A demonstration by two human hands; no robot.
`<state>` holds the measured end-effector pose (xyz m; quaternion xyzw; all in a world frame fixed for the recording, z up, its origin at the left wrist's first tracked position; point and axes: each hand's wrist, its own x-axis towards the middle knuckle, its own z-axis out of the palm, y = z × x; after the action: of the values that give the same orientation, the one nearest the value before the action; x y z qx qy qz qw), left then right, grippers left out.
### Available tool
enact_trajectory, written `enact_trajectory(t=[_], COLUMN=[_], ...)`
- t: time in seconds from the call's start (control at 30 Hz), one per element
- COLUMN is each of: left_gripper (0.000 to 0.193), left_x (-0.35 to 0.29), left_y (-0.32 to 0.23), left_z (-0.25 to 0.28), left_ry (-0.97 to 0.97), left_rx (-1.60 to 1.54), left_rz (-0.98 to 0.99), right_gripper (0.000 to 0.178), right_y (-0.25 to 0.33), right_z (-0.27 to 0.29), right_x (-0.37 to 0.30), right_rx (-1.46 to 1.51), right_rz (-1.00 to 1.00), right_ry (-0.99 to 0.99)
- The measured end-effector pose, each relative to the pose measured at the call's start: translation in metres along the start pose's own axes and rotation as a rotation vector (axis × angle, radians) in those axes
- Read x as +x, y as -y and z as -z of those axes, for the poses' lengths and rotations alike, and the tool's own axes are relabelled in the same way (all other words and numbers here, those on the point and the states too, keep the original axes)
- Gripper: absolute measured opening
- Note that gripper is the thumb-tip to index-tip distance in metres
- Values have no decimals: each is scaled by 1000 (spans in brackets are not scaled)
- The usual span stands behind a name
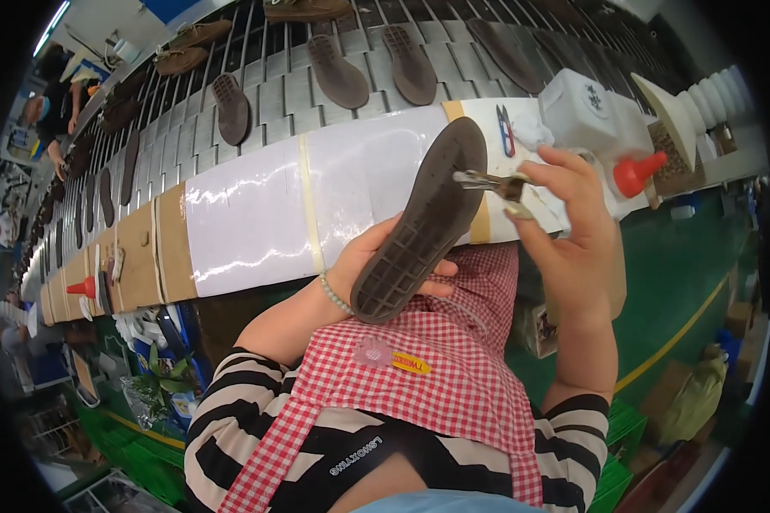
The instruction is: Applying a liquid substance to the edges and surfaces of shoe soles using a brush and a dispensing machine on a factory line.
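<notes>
My left hand (357, 256) holds a dark brown shoe sole (428, 214) from beneath, fingers showing past its right edge. The sole is tilted, with its grid-patterned heel end toward me and its smoother toe end away. My right hand (573, 231) pinches what looks like a small brush (492, 182), with a brown part at the fingers and a pale, shiny tip. That tip overlaps the toe half of the sole; whether it touches cannot be told. Blue-and-red thread snips (506, 131) lie beyond the sole on the white-covered bench (368, 162).
A slatted metal conveyor (269, 111) carries several soles (338, 73) and brown shoes (180, 60). At the right stand a white plastic container (582, 107) and a red-nozzled bottle (640, 173). A person (56, 111) works at the far left.
</notes>
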<state>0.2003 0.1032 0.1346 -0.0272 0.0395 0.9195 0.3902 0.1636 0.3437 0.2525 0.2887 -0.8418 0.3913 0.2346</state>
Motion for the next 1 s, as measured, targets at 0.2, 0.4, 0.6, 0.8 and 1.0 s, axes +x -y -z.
enact_trajectory(t=[0.2,0.4,0.6,0.8,1.0], left_gripper=[59,52,51,47,40], left_x=[-13,-18,-17,-15,-11], left_y=[1,1,-1,-2,-1], left_z=[5,-2,-13,-19,-32], left_ry=[4,-32,-112,-125,-262], left_rx=[53,117,183,73,141], left_rz=[12,-15,-39,-105,-169], right_gripper=[51,48,45,41,42], right_y=[4,7,16,32,41], right_z=[-19,-28,-38,-48,-59], right_x=[1,2,-11,-23,-32], right_rx=[-83,-154,-69,-8,75], right_rz=[181,253,236,189,179], right_ry=[110,137,208,268,320])
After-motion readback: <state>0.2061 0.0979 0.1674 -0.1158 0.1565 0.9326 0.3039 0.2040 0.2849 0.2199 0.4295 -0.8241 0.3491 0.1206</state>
